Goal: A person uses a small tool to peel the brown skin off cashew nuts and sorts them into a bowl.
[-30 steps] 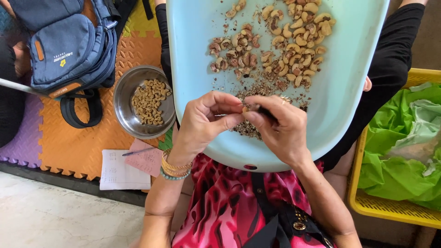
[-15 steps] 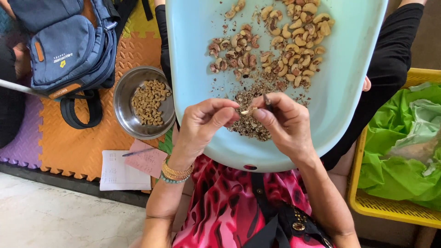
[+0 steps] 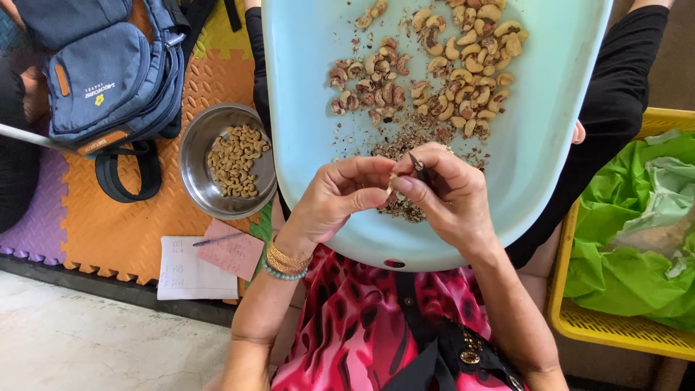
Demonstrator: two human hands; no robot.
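A single pale cashew nut (image 3: 392,185) sits pinched between the fingertips of both hands, above the near part of a light blue tray (image 3: 311,87) resting on the lap. The left hand (image 3: 334,199) clenches it between thumb and forefinger from nine o'clock. The right hand (image 3: 447,194) grips a small dark blade (image 3: 418,166) whose tip points toward twelve o'clock, with the thumb pressed on the nut. Brown skin flakes (image 3: 405,137) lie just beyond, and a heap of cashews (image 3: 441,65) spreads at twelve o'clock. Off the tray at nine o'clock stands a steel bowl (image 3: 199,181) of peeled nuts, with a blue backpack (image 3: 108,69) at ten o'clock. A yellow crate (image 3: 579,318) holding green plastic sits at three o'clock.
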